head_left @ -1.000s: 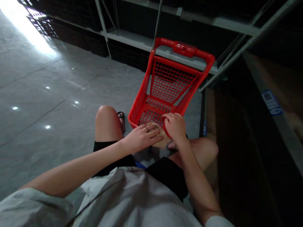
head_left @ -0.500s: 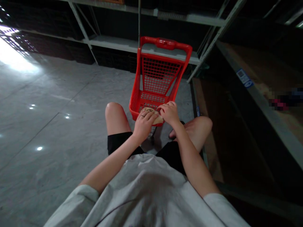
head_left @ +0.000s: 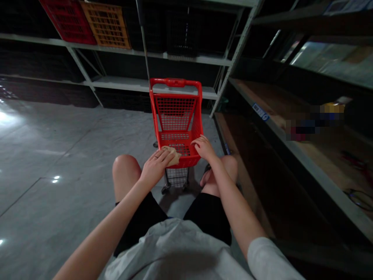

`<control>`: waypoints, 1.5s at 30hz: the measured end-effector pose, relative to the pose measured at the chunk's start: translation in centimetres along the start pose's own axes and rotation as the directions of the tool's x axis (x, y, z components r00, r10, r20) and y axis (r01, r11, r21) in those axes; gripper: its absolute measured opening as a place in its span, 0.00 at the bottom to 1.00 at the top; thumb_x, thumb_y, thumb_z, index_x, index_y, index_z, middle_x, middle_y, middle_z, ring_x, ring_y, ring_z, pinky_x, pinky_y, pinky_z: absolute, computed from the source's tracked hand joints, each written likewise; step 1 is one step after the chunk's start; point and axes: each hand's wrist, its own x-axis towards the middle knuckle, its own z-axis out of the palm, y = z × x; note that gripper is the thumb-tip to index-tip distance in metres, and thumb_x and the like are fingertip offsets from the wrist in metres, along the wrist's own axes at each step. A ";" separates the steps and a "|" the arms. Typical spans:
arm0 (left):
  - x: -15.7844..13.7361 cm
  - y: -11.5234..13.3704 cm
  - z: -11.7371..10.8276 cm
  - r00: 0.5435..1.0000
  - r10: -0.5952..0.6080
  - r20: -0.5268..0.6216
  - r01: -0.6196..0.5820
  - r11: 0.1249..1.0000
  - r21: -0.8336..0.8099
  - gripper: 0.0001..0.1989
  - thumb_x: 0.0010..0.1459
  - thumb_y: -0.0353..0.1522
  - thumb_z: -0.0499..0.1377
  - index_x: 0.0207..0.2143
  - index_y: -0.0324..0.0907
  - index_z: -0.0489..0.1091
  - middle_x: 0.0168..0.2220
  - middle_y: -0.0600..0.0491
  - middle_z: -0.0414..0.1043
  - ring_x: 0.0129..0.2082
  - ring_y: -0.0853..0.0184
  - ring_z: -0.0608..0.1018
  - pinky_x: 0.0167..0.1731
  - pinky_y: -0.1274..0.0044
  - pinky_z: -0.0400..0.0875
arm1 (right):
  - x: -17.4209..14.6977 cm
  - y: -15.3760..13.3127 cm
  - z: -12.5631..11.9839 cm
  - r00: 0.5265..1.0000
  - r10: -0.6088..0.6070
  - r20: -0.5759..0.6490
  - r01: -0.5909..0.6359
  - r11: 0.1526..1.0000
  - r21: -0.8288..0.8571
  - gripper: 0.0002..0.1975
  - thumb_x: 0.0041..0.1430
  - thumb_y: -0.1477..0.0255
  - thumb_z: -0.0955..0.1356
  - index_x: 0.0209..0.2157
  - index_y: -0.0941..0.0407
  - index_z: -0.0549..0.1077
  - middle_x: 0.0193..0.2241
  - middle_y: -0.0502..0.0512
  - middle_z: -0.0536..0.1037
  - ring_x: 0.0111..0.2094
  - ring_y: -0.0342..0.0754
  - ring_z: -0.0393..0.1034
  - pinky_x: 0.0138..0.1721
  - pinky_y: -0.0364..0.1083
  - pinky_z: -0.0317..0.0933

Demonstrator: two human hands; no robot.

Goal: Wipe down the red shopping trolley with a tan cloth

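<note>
- Beige cloth (head_left: 175, 157) lay at the front rim (head_left: 190, 160) of the red cart (head_left: 197, 127), held beneath the fingers of your left hand (head_left: 155, 165).
- Your right hand (head_left: 204, 147) was at the cart's front right corner; I couldn't tell whether its fingers grasped the edge.
- The step in hand looked like rubbing that rim; the next move seemed to call for even pressure.

The bare left hand (head_left: 157, 160) lies palm down at the near left corner of the red plastic basket (head_left: 190, 161), fingers close together. The bare right hand (head_left: 204, 148) bends its fingers inward over the right edge. Both bare forearms (head_left: 234, 196) slant toward each other.
</note>
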 end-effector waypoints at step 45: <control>7.9 -0.9 1.6 0.884 0.438 0.165 -0.452 0.891 0.053 0.17 0.59 0.49 0.63 0.44 0.48 0.76 0.44 0.48 0.74 0.46 0.57 0.72 0.49 0.65 0.66 | -9.6 1.7 1.1 0.810 0.310 -0.498 -0.346 0.938 0.020 0.13 0.70 0.70 0.62 0.48 0.52 0.76 0.51 0.58 0.77 0.58 0.54 0.63 0.60 0.58 0.56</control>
